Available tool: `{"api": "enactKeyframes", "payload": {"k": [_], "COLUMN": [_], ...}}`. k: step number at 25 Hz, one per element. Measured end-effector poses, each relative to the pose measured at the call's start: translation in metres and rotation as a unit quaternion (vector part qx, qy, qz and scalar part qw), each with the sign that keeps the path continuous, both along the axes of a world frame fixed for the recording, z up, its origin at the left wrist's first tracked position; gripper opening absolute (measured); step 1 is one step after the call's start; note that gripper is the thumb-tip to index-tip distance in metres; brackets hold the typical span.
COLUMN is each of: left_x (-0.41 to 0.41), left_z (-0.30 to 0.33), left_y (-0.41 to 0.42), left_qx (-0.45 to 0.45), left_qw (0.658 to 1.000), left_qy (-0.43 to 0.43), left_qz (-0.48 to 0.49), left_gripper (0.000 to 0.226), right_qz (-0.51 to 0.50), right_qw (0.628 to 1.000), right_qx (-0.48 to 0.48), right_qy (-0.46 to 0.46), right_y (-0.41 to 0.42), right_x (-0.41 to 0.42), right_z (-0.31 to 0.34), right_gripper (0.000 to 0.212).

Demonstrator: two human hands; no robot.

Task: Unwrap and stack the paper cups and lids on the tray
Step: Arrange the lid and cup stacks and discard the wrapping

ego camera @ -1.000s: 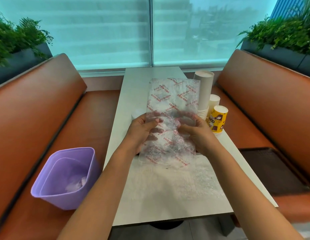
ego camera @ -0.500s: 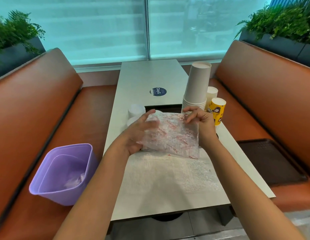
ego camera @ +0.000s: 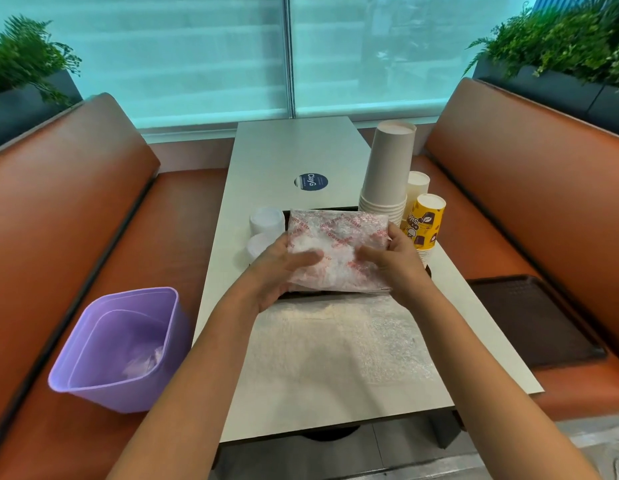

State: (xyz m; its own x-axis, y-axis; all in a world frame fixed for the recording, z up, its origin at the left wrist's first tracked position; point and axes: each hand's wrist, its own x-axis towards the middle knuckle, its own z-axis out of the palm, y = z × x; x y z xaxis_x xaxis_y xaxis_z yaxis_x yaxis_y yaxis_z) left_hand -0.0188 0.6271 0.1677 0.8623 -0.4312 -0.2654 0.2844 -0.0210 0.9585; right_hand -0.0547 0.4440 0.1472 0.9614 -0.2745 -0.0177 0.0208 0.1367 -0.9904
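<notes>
Both hands grip a folded clear plastic wrapper printed in red, held over a dark tray at the middle of the white bench. The left hand closes on the wrapper's near left side, thumb on top; the right hand closes on its right edge. A tall stack of plain paper cups stands upside down at the tray's right far corner, with a shorter white stack and a yellow printed stack just beside it. Two stacks of white lids sit at the wrapper's left. A sheet of bubble wrap lies flat on the near bench. A purple bin sits on the left seat, a second dark tray on the right seat.
</notes>
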Motion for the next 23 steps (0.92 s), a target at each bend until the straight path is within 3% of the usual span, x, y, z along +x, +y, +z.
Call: {"api": "enactKeyframes", "payload": {"k": [2,5,7,8,11,12,13,16,18,20,23], "left_x": [-0.001,0.005,0.010,0.010,0.002,-0.003,-0.008,-0.007,0.001,0.004,0.002], "left_z": [-0.005,-0.009,-0.010,-0.012,-0.019,-0.023,-0.025,-0.026,-0.021,-0.014,-0.005], "left_y": [0.000,-0.002,-0.003,-0.004,-0.019,-0.027,-0.036,-0.049,-0.041,-0.031,-0.023], "left_qx": [-0.004,-0.011,-0.048,-0.088,-0.134,-0.134,-0.144,-0.157,-0.105,-0.008,0.063], "left_qw": [1.000,0.999,0.997,0.995,0.984,0.983,0.980,0.963,0.968,0.982,0.990], "left_qy": [-0.014,-0.032,-0.020,0.005,0.093,0.104,0.103,0.089,0.041,-0.010,-0.047], "left_qz": [-0.010,0.036,0.048,0.054,0.066,0.073,0.091,0.201,0.225,0.189,0.115], "left_gripper": [0.046,0.051,0.052,0.060,0.119,0.120,0.108,0.043,0.034,0.028,0.024], "right_qz": [0.015,0.107,0.093,0.054,-0.064,-0.083,-0.090,-0.060,-0.070,-0.070,0.097], "right_qw": [1.000,0.991,0.992,0.995,0.995,0.993,0.993,0.997,0.995,0.997,0.991], "right_qx": [0.001,0.029,0.047,0.055,0.081,0.080,0.074,0.056,0.073,0.041,-0.056], "right_qy": [0.003,0.072,0.076,0.062,0.015,0.004,0.000,-0.011,-0.022,-0.009,0.068], "right_y": [-0.003,-0.007,-0.004,-0.002,0.009,0.014,0.020,0.030,0.017,-0.006,-0.022], "right_x": [0.001,-0.001,-0.004,-0.004,0.001,0.002,0.001,-0.004,-0.004,-0.002,-0.004], "right_z": [-0.005,-0.007,-0.005,-0.005,-0.009,-0.012,-0.015,-0.020,-0.012,0.004,0.022], "right_gripper": [0.039,0.056,0.055,0.053,0.051,0.051,0.052,0.056,0.059,0.057,0.043]}}
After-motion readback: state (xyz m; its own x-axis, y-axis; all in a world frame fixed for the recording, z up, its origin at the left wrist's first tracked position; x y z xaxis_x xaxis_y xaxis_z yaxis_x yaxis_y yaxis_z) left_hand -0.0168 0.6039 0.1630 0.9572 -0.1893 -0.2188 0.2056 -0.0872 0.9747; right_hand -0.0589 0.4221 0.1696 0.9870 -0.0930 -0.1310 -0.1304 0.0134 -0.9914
